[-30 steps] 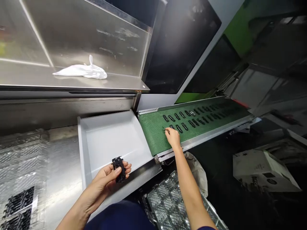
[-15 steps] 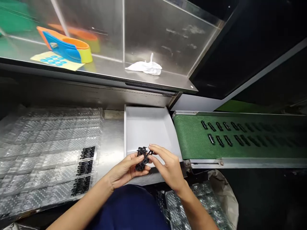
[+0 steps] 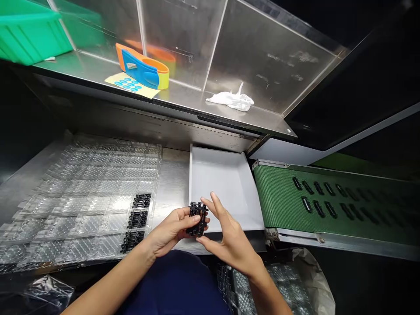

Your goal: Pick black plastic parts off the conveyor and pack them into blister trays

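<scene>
Steel bench [image 3: 172,197], white tray [image 3: 219,186]: I am watching the left hand [image 3: 172,229] and right hand [image 3: 229,243] clamping a black plastic part [image 3: 198,218] together above the tray's near edge, a green conveyor belt [image 3: 288,203] running just beside the tray.

Right hand [image 3: 231,238] moved from belt [image 3: 288,205] to black parts [image 3: 198,218]

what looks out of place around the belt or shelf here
The one thing that stands out is the crumpled white cloth lying loose on the steel shelf, bunched up rather than folded. The black parts on the green conveyor belt sit in fairly even rows.
</scene>
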Demonstrator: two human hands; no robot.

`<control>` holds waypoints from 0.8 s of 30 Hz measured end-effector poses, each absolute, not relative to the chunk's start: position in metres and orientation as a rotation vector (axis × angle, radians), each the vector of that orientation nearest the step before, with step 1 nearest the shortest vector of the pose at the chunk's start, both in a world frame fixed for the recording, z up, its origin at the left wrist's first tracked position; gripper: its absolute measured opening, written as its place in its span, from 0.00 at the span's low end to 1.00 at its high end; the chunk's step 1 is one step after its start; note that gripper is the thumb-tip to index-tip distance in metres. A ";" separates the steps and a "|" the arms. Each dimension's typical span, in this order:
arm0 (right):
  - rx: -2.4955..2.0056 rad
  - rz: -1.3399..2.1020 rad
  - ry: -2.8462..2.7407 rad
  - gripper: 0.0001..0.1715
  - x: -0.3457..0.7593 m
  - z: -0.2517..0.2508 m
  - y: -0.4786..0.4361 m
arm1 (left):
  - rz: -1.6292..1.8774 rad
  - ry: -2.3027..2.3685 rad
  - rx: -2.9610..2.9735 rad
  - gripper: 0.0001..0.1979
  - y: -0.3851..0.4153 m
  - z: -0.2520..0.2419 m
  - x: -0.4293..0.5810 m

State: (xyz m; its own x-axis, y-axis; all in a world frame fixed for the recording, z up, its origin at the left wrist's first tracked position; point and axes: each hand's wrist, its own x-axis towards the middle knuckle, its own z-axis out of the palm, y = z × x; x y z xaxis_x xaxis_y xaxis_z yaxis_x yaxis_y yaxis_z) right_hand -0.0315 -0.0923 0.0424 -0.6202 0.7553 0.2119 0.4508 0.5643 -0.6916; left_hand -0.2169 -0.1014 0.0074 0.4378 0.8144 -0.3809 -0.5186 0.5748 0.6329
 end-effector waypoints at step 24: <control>-2.369 0.166 -1.438 0.17 0.232 0.035 0.028 | 0.701 0.786 0.441 0.19 -0.071 0.005 -0.112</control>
State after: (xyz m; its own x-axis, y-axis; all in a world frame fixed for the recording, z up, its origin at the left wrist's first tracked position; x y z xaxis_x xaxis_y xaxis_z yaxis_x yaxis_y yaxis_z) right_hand 0.2320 0.0282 0.0352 0.4744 0.8760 0.0866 0.8334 -0.4153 -0.3645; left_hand -0.1124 -0.0712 0.0050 0.5027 0.7137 -0.4877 -0.4029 0.6926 0.5983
